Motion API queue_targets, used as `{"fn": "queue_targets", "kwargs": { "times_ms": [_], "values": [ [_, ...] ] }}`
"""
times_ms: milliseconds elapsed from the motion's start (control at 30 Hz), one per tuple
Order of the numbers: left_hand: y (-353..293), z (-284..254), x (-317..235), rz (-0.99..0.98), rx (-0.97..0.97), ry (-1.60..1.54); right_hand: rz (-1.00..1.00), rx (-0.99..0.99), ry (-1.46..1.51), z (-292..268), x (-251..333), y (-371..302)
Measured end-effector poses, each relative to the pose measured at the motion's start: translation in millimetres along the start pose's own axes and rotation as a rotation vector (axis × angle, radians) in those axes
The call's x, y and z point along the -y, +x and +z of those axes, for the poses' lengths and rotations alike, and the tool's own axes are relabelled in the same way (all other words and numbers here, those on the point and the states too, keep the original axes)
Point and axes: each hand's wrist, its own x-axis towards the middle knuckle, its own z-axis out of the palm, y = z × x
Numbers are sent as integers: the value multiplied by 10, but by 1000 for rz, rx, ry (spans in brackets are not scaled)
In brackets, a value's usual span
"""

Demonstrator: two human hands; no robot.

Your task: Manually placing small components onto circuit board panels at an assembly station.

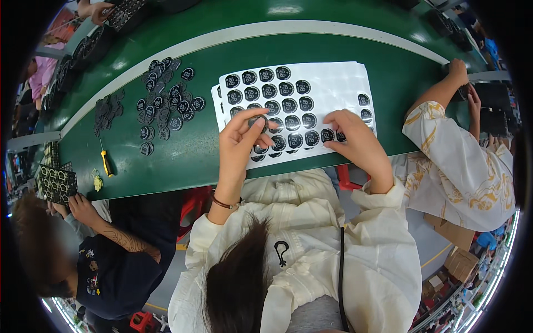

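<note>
A small round dark disc [257,124] is in the fingers of my left hand [236,145], raised over the left part of a white sheet [333,77]. Rows of round black stickers with pale markings [290,105] cover much of this sheet, which lies on at least one more. My right hand [358,140] is low over the sheet's right side, thumb and forefinger apart on either side of a black sticker [340,135]. Whether they touch it I cannot tell. To the left lies a loose heap of round black discs [161,105] with pale markings.
Farther left are a pile of plain dark pieces [108,111], a yellow-handled screwdriver [105,161] and a small yellowish-green item [97,180]. A white strip [288,26] borders the green table's [189,158] far side. Co-workers sit at left [116,261] and right [461,166].
</note>
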Motion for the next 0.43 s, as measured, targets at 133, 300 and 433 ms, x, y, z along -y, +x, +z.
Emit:
{"fn": "queue_targets", "kwargs": {
  "times_ms": [133, 300, 433],
  "values": [
    [-22, 19, 7, -30, -87, -127, 33, -37, -15, -7, 4, 10],
    [-23, 81, -26, -98, -157, -391, -27, 52, -82, -25, -36, 20],
    [-34, 43, -4, -104, -28, -595, 68, 255, 146, -53, -140, 5]
  ]
}}
